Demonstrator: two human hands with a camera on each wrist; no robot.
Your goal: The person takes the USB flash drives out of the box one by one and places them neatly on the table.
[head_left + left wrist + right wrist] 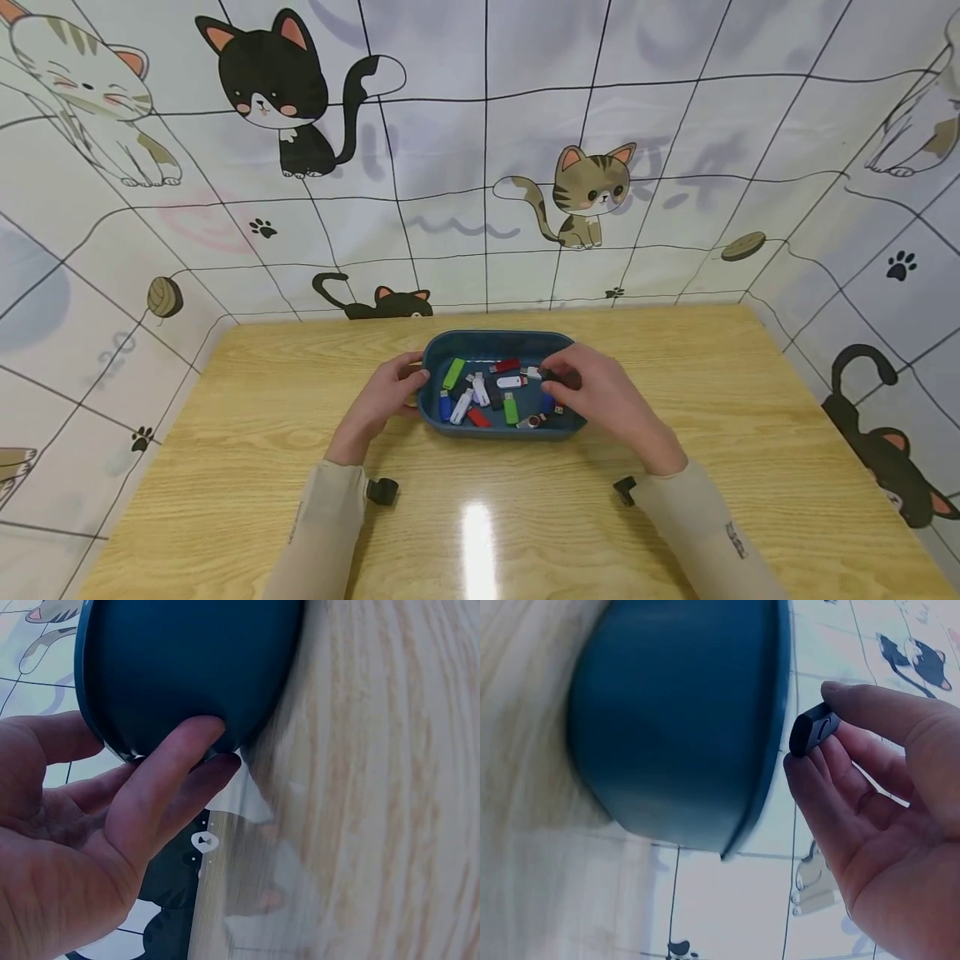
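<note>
A dark blue-green plastic bin with rounded corners sits on the table, with several USB flash drives inside. Among them are a green drive, a white drive and a red drive. My left hand holds the bin's left end; the left wrist view shows its fingers against the outer wall and rim. Over the bin's right end, my right hand pinches a black USB flash drive between thumb and fingertips, seen beside the rim in the right wrist view.
The wooden table reaches back to a cat-print backdrop that also rises on both sides. Small black wrist cameras are worn at the cuffs. A bright reflection lies on the table in front of the bin.
</note>
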